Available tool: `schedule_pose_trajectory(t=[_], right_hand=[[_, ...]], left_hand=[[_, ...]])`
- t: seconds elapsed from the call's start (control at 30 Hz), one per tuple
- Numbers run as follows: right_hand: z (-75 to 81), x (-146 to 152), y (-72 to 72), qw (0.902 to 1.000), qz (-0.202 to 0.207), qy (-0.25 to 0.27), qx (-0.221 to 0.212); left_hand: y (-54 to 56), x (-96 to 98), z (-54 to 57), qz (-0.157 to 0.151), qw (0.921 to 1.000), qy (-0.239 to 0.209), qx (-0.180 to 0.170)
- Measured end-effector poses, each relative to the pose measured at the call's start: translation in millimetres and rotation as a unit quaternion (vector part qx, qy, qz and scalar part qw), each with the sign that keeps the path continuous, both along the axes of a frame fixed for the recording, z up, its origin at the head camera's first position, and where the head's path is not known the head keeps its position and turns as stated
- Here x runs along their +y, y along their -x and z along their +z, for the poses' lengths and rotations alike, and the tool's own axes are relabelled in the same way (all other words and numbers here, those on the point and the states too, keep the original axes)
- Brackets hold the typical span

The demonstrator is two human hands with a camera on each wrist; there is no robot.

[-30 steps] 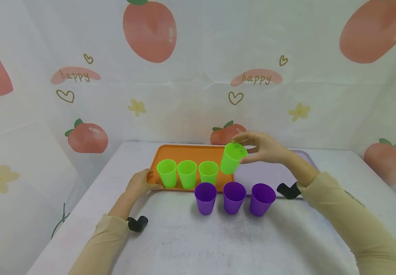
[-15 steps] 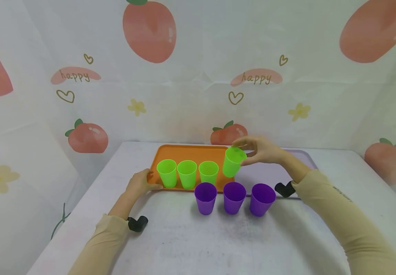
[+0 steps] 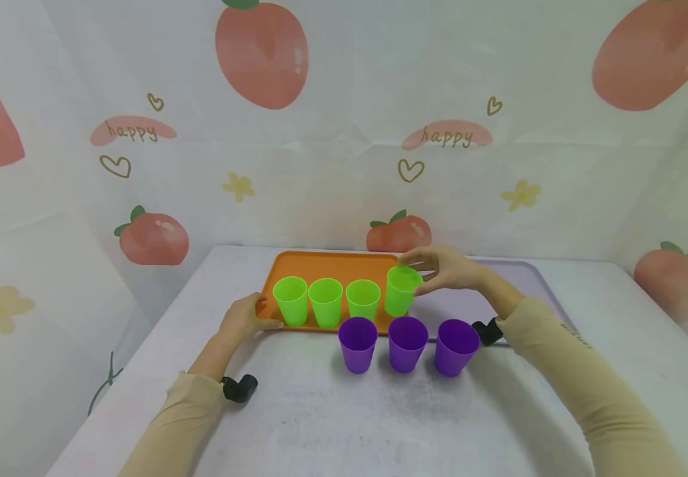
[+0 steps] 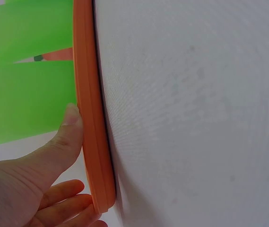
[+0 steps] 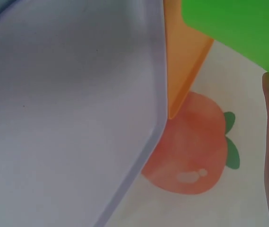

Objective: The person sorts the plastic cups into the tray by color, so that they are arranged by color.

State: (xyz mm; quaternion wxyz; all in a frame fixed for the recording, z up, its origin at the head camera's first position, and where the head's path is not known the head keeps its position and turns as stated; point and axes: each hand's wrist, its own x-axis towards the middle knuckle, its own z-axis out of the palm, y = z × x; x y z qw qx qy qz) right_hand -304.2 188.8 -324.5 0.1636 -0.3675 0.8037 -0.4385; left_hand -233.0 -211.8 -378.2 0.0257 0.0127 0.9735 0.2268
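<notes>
My right hand holds a bright green cup by its upper part, thumb on the near side and fingers at the far side. The cup is nearly upright at the right end of the orange tray; whether its base touches the tray I cannot tell. Three more green cups stand in a row on that tray, the leftmost green cup nearest my left hand. That hand grips the tray's front left corner; in the left wrist view its thumb presses the orange rim and the fingers curl past the corner.
Three purple cups stand in front of the trays: a left one, a middle one and a right one, close to my right forearm. A lilac tray lies right of the orange one. A printed cloth hangs behind.
My right hand has lowered the green cup toward the orange tray, and the cup has become more upright. My left hand and the other cups have stayed in place.
</notes>
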Motion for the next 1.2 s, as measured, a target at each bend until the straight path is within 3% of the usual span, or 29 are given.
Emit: schedule_pose_trajectory(t=[0.53, 1.2], right_hand=[[-13.0, -7, 3.9, 0.9993, 0.028, -0.005, -0.023], [-15.3, -11, 4.2, 0.9975, 0.050, -0.013, -0.048]], left_hand=[[0.6, -0.3, -2.4, 0.001, 1.0000, -0.004, 0.006], [-0.9, 0.4, -0.7, -0.004, 0.9999, 0.006, 0.015]])
